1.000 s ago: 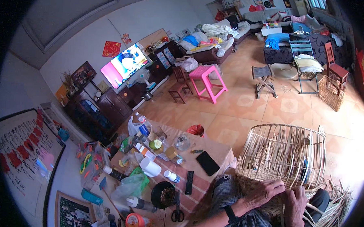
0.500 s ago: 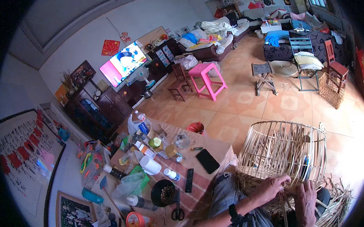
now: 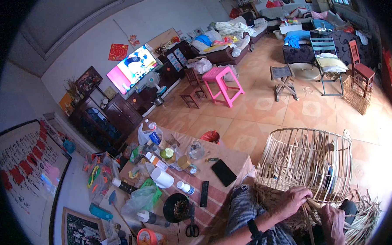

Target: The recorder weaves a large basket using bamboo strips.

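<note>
A basket (image 3: 286,159) of pale split strips lies on its side across my lap, its open ribs toward the far side and its densely woven part toward me. My left hand (image 3: 292,201) is closed at the woven edge, fingertips pinching a flat strip (image 3: 308,215). To its right, my right hand (image 3: 333,222) is closed too, thumb and fingertips on a strip by the same edge. Several loose strip ends hang down between the two hands. Exactly which strip each hand pinches is partly hidden by the fingers.
A bundle of loose strips (image 3: 367,217) lies at the right. On my left, a table (image 3: 229,154) holds a phone (image 3: 223,173), a remote (image 3: 204,194), scissors (image 3: 192,227), bottles and a dark bowl (image 3: 176,208). Beyond are a pink stool (image 3: 222,75) and a folding stool (image 3: 282,73).
My right hand has drawn down and slightly right, away from the basket's edge. My left hand has shifted a little, and more of the strips show between the hands.
</note>
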`<state>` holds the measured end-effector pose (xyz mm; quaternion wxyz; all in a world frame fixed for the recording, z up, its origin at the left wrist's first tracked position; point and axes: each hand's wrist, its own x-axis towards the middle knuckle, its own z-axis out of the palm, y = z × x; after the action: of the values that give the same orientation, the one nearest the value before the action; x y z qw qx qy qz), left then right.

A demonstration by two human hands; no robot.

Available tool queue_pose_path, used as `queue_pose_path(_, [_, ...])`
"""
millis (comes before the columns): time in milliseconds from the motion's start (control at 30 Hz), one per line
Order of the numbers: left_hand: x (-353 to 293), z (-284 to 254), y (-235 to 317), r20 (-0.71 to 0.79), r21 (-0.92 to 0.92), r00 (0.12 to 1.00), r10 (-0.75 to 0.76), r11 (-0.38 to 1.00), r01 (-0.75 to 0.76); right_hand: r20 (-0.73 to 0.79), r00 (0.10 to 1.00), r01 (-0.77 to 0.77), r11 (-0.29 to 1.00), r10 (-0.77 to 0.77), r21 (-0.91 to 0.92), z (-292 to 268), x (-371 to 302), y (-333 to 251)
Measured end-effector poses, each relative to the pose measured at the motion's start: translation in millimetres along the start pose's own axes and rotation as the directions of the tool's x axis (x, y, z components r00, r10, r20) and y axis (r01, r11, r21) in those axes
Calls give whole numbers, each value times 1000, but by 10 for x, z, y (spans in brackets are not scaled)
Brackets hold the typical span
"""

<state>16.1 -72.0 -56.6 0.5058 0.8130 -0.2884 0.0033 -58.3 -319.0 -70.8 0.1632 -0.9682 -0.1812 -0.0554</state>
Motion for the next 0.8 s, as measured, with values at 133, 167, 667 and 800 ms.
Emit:
queue_pose_path(133, [-15, -23, -104, 49, 57, 997, 62, 996, -64, -130, 991, -4, 996, 15, 87, 305, -91, 59])
queue_pose_path(167, [-23, -21, -118, 57, 46, 996, 67, 997, -69, -87, 994, -54, 994, 63, 100, 312, -79, 38])
queue_pose_path(667, [118, -328, 197, 189, 89, 974, -122, 990, 107, -19, 972, -228, 956, 235, 183, -156, 33, -854])
queue_pose_path(800, [193, -372, 302, 218, 94, 956, -197, 979, 180, -68, 974, -208, 970, 218, 127, -54, 24, -863])
